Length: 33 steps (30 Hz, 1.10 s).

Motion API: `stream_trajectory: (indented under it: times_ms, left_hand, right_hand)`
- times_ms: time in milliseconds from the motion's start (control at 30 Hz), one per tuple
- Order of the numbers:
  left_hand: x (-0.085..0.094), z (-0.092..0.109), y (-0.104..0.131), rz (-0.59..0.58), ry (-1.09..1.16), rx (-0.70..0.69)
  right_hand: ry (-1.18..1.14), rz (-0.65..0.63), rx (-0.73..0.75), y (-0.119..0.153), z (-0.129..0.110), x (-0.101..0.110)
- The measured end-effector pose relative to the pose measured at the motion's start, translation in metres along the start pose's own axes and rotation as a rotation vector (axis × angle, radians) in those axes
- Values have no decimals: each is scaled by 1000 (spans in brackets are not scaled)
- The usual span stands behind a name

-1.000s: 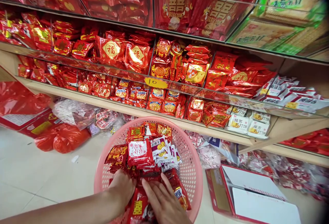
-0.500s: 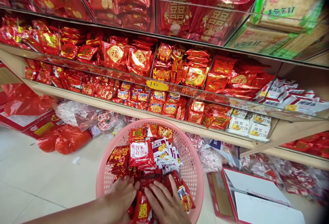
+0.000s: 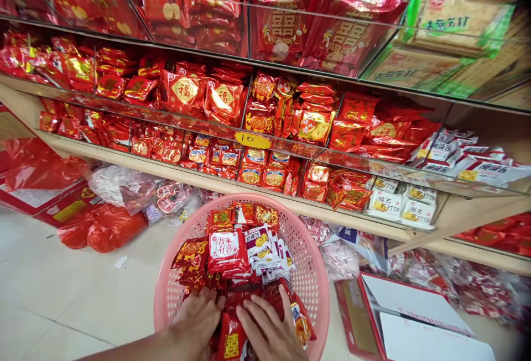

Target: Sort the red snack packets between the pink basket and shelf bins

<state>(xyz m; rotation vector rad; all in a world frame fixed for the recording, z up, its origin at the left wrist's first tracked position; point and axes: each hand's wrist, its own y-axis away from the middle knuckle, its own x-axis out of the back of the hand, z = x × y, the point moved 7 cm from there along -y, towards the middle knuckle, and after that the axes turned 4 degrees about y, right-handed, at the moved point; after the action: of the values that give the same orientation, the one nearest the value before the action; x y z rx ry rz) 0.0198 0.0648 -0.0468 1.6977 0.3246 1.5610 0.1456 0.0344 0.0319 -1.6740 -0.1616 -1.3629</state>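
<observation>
A pink plastic basket (image 3: 312,228) with perforated walls stands on the floor before me, holding several piles of wrapped snack packets. Both my hands are inside its near half. My left hand (image 3: 199,317) has its fingers bent down over red snack packets (image 3: 215,281); its fingertips are partly hidden. My right hand (image 3: 267,325) lies on the packets with fingers spread. Between the hands sits a red packet with gold lettering (image 3: 231,339). Farther in are a red and white packet stack (image 3: 224,247) and a fanned row of white and purple packets (image 3: 265,250). An orange-pictured packet (image 3: 302,319) leans at the right.
Shelves behind the basket hold red snack packets (image 3: 186,91) behind clear fronts, with a yellow price tag (image 3: 253,139) marked 10. An opened white and red carton (image 3: 431,333) lies at the right. Red plastic bags (image 3: 103,228) rest on the floor at the left.
The view has shifted very slightly. My right hand's fingers have moved a little to the right; the packets stay almost in place.
</observation>
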Motion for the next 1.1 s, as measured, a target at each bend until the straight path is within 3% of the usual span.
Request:
stream_trajectory:
  times_ms: [200, 400, 533, 700, 867, 1100]
  left_hand:
    - [-13, 0, -3, -18, 118, 1]
    - [-21, 2, -7, 42, 145, -16]
    - [-7, 0, -1, -13, 98, 2]
    - [20, -4, 8, -63, 48, 15]
    - [16, -5, 7, -57, 0, -37]
    - [19, -7, 13, -51, 18, -97]
  right_hand:
    - [26, -22, 23, -6, 11, 15]
    - [31, 20, -16, -1, 9, 10]
    - [-7, 120, -105, 6, 8, 3]
    - [-49, 63, -94, 7, 8, 0]
    - [-56, -53, -69, 15, 7, -14]
    - [-76, 77, -236, 35, 7, -37]
